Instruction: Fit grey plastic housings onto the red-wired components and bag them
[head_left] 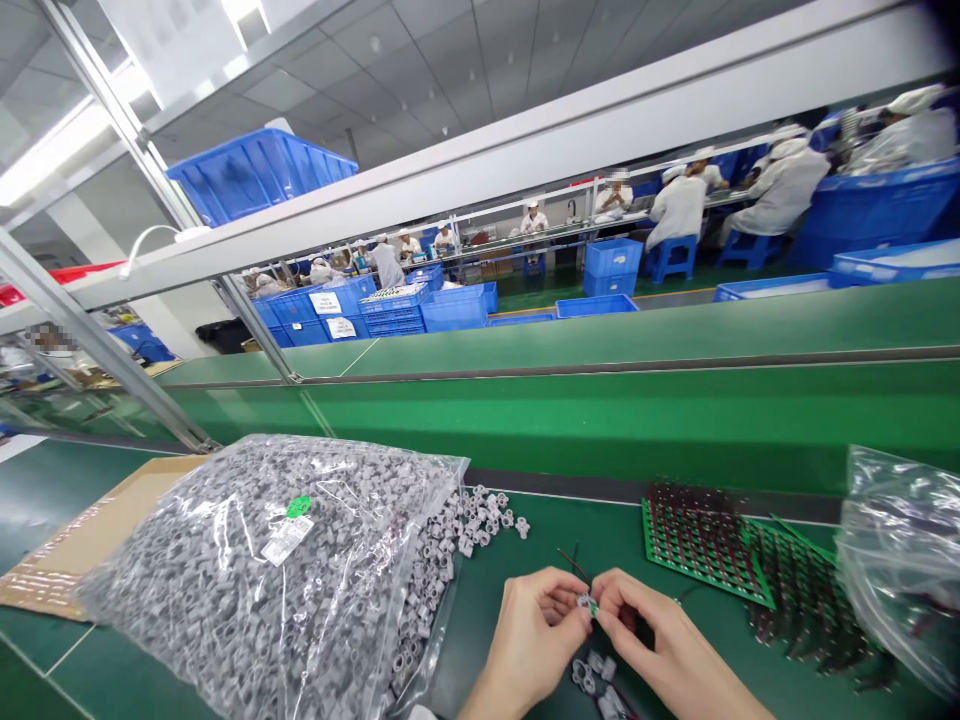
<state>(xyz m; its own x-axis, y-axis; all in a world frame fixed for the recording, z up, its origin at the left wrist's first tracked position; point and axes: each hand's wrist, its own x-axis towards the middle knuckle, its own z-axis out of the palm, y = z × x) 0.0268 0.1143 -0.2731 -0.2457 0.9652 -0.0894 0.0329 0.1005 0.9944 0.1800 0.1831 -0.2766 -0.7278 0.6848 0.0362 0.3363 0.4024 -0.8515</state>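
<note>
My left hand (536, 625) and my right hand (656, 640) meet low in the middle of the view, both pinching a small grey and green part (586, 602) between their fingertips. Thin dark wires (574, 563) stick up from the part. Below the hands lies a small heap of grey ring-shaped pieces (596, 680). To the left a large clear plastic bag (270, 575) holds many grey rings, and several have spilled from its mouth (487, 520).
Green boards studded with pins (705, 545) lie at the right, beside another clear bag (900, 560). A cardboard sheet (82, 545) lies under the big bag. A green conveyor belt (637, 410) runs behind. Blue crates (450, 305) and seated workers in white (679, 205) fill the background.
</note>
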